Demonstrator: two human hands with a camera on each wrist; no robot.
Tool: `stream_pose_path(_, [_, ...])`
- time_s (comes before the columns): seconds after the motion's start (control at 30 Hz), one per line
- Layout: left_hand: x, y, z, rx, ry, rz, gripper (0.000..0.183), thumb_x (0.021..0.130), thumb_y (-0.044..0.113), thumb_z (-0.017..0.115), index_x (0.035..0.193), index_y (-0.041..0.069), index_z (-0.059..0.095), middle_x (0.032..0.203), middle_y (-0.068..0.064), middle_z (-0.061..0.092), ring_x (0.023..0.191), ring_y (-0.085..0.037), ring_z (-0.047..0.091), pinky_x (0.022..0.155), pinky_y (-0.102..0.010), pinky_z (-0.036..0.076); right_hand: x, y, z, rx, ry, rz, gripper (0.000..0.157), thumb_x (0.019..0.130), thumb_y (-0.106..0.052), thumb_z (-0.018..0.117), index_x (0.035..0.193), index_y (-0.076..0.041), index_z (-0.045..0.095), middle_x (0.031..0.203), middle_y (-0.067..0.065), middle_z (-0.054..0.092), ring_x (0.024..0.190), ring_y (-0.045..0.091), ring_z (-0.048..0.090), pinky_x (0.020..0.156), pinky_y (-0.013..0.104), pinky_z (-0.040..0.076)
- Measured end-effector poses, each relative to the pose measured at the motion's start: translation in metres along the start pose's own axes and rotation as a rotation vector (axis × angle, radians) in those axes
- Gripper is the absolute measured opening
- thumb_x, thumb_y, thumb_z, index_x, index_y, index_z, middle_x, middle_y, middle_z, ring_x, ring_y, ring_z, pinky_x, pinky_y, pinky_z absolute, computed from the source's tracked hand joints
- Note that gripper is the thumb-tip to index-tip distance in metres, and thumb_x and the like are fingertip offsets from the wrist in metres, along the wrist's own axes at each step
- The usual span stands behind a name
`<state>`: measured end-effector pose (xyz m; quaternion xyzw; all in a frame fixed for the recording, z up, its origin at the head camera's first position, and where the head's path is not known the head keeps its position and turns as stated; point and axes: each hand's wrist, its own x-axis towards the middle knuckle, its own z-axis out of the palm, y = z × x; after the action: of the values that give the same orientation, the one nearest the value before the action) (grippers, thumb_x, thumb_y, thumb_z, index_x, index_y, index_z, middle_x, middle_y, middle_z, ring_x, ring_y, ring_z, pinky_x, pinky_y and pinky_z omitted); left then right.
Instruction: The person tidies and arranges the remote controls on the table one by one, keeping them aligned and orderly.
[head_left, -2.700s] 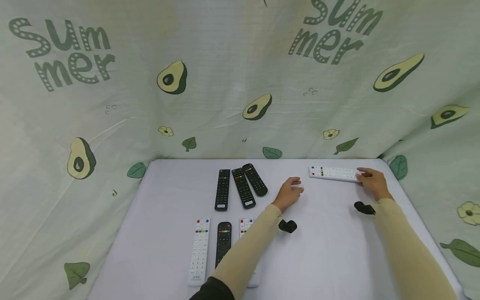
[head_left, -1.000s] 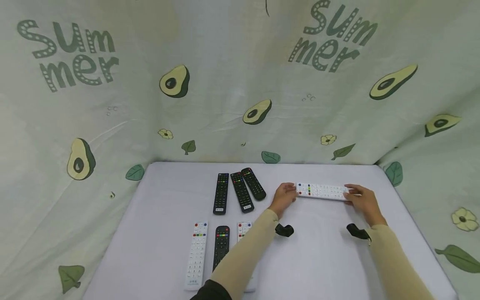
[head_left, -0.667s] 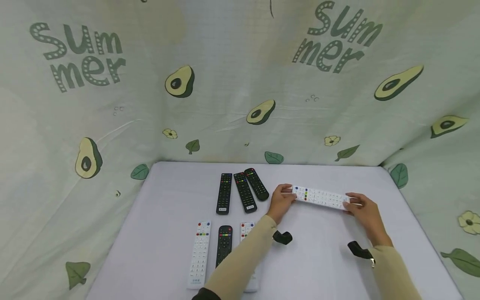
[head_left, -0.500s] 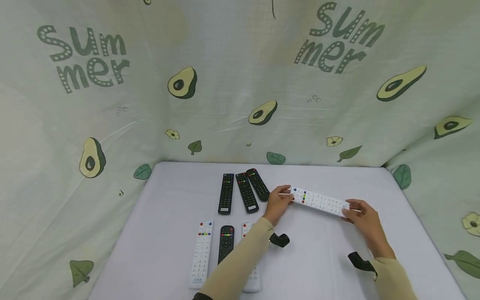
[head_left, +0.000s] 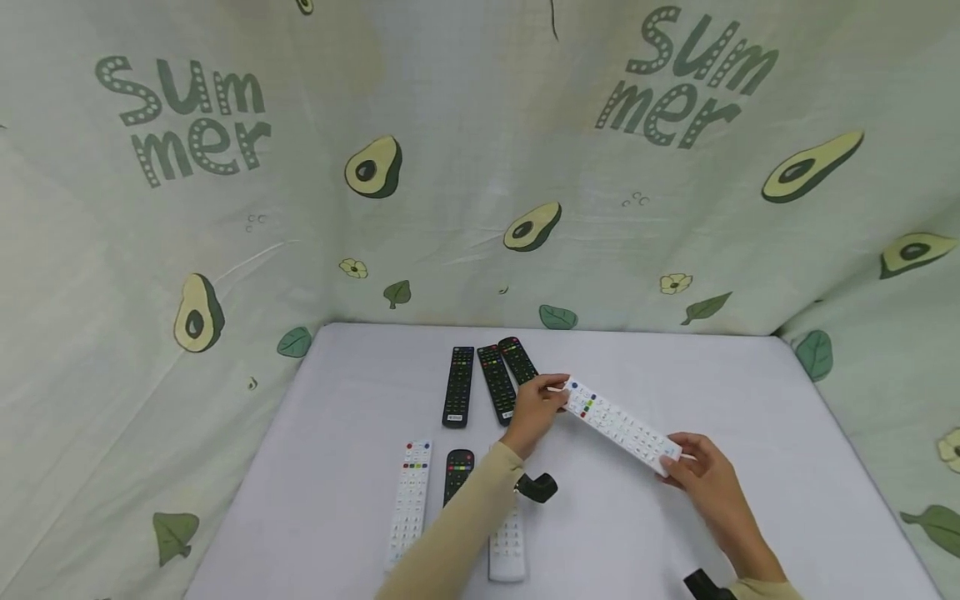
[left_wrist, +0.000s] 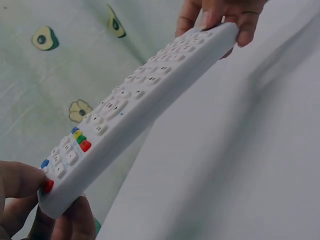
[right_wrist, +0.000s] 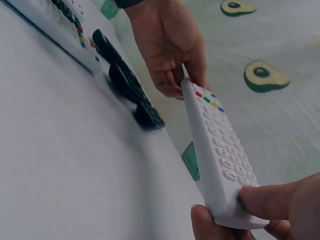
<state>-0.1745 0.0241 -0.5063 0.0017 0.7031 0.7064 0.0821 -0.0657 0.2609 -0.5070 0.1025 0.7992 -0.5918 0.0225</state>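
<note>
A white remote control (head_left: 621, 427) is held between both hands, raised off the table and slanting down to the right in the head view. My left hand (head_left: 534, 415) pinches its end with the coloured buttons, thumb on top and fingers beneath. At the other end, my right hand (head_left: 705, 477) grips it, the thumb lying on the keypad face. The left wrist view shows the side of the same white remote (left_wrist: 145, 107) with a gap above the table. In the right wrist view the remote's keypad (right_wrist: 222, 145) faces up.
Three black remotes (head_left: 458, 387) lie at the table's back, one partly behind my left hand. Nearer are a white remote (head_left: 411, 496), a black remote (head_left: 457, 473) and another white remote (head_left: 507, 546), the latter two partly covered by my left sleeve (head_left: 457, 533). A printed cloth (head_left: 450, 100) hangs behind.
The left hand has taken hold of the white remote's left end. Both hands have lifted it, brought it nearer and to the left, and turned it from level to slanting, right end closer.
</note>
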Motion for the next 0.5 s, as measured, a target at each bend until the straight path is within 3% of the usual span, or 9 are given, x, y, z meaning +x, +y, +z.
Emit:
stream_pose_path(0.13, [-0.007,0.003,-0.012,0.024,-0.026,0.001,0.024,0.089,0.009,0.061,0.112,0.006,0.065,0.097,-0.001,0.059,0.082,-0.015,0.059,0.072,-0.029,0.053,-0.012,-0.005,0.011,0.027,-0.067,0.07,0.051,0.088,-0.017,0.064,0.131,-0.002,0.04,0.124,0.02,0.048,0.095,0.015,0.06,0.075,0.03,0.053])
stream_pose_path(0.33, [-0.017,0.007,-0.029,0.068,-0.088,-0.027,0.02,0.091,0.013,0.059,0.11,0.014,0.066,0.098,0.0,0.061,0.085,-0.015,0.06,0.078,-0.037,0.052,-0.029,-0.005,0.031,0.05,-0.16,0.179,0.051,0.083,-0.012,0.068,0.128,-0.004,0.045,0.12,0.016,0.047,0.098,0.023,0.059,0.075,0.03,0.053])
stream_pose_path(0.5, [-0.025,0.01,-0.039,0.134,-0.151,-0.024,0.019,0.091,0.013,0.059,0.108,0.016,0.067,0.098,0.0,0.06,0.084,-0.015,0.057,0.081,-0.044,0.05,-0.042,-0.001,0.046,0.056,-0.214,0.205,0.054,0.078,-0.009,0.072,0.126,-0.003,0.049,0.112,0.014,0.051,0.094,0.022,0.059,0.073,0.029,0.053])
